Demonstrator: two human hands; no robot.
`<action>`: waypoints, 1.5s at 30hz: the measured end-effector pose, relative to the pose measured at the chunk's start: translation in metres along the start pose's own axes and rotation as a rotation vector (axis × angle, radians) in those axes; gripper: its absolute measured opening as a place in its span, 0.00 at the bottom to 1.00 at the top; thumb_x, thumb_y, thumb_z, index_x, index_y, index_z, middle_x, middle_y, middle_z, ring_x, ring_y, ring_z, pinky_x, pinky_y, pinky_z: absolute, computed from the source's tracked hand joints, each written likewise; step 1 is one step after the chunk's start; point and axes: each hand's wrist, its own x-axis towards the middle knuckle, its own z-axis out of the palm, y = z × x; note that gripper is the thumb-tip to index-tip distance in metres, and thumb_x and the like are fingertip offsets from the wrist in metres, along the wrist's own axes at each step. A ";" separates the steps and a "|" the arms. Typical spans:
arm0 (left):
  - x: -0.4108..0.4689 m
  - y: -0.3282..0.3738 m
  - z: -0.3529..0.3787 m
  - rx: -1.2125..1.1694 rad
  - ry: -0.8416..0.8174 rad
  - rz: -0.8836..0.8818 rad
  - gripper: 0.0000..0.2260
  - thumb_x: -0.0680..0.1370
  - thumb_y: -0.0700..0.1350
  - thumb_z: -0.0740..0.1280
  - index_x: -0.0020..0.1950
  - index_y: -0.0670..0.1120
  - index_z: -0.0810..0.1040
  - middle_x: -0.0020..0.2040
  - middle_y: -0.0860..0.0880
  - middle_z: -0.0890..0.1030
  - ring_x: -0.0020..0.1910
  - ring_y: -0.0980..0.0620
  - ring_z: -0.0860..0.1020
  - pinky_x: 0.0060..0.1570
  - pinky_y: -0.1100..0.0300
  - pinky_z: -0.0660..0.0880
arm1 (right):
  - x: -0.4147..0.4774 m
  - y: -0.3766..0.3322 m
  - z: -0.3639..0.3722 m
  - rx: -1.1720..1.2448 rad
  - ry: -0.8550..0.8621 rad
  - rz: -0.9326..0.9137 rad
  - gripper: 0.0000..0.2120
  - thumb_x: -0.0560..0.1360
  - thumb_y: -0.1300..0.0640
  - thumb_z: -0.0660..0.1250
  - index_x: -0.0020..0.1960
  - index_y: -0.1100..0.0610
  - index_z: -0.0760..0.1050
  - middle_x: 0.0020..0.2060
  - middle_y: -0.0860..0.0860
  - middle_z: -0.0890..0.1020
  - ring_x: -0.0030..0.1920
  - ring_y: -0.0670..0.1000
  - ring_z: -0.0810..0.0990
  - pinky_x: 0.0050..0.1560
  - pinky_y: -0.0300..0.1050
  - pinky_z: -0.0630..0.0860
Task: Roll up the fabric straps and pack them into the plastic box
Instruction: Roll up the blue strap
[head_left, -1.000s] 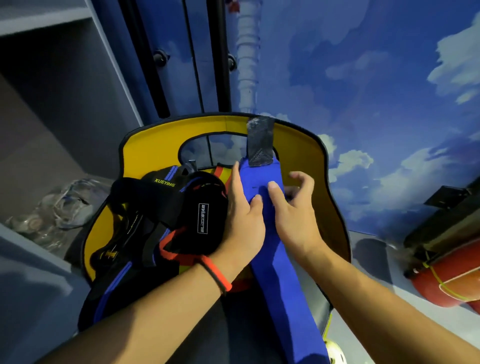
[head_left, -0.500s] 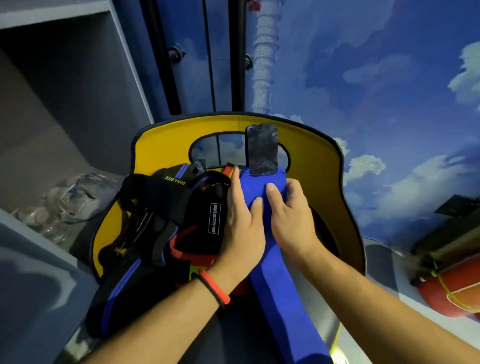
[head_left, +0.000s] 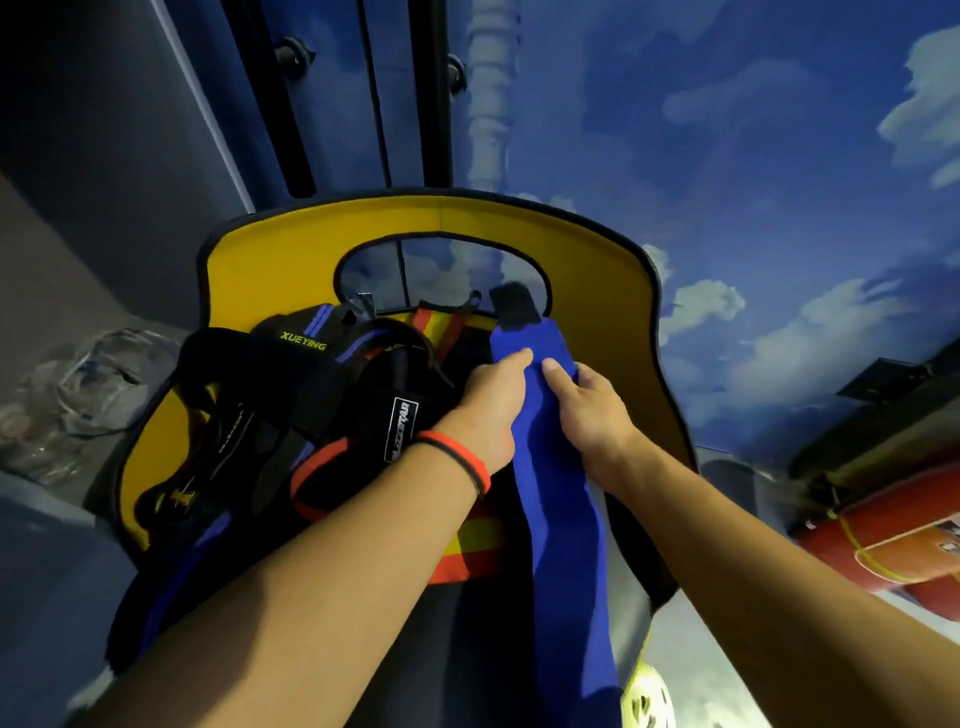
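Observation:
A long blue fabric strap (head_left: 563, 519) runs from the bottom of the view up to the middle, ending in a black hook-and-loop patch (head_left: 513, 306). My left hand (head_left: 488, 405) grips its left edge near the top, thumb on the cloth. My right hand (head_left: 592, 410) holds the right edge, thumb on top. A tangle of black straps (head_left: 311, 395) with orange, blue and yellow trim lies to the left, one marked XUEYING. All of it rests on a yellow seat-like shell (head_left: 291, 270) with a black rim. No plastic box is visible.
Clear plastic bags (head_left: 78, 395) lie on a grey shelf at the left. A red cylinder (head_left: 893, 551) lies at the right edge. A wall painted with sky and clouds (head_left: 753, 182) rises behind. A yellow perforated object (head_left: 647, 699) peeks out at the bottom.
Both hands have slid up the blue strap toward its black patch. The patch end has dropped and bent back, showing less of itself. The view has moved closer.

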 end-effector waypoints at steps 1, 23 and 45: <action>0.001 -0.006 0.004 0.038 0.004 -0.019 0.09 0.81 0.46 0.66 0.57 0.43 0.82 0.52 0.41 0.85 0.51 0.39 0.83 0.55 0.44 0.81 | 0.005 0.004 -0.001 -0.015 0.038 0.016 0.13 0.81 0.44 0.65 0.54 0.53 0.81 0.48 0.51 0.88 0.50 0.55 0.86 0.59 0.59 0.81; 0.066 -0.035 -0.045 0.428 0.170 0.153 0.22 0.85 0.52 0.59 0.76 0.44 0.65 0.73 0.46 0.71 0.69 0.43 0.72 0.67 0.51 0.70 | 0.013 0.054 0.024 -0.133 -0.112 0.387 0.15 0.81 0.45 0.66 0.54 0.57 0.81 0.48 0.55 0.87 0.49 0.57 0.87 0.51 0.56 0.85; 0.026 -0.080 -0.038 0.241 0.061 0.109 0.16 0.83 0.45 0.61 0.72 0.49 0.71 0.60 0.51 0.78 0.57 0.49 0.78 0.64 0.49 0.75 | -0.048 0.075 0.024 -0.141 -0.007 0.257 0.14 0.83 0.44 0.58 0.59 0.52 0.75 0.54 0.52 0.83 0.54 0.55 0.83 0.61 0.58 0.80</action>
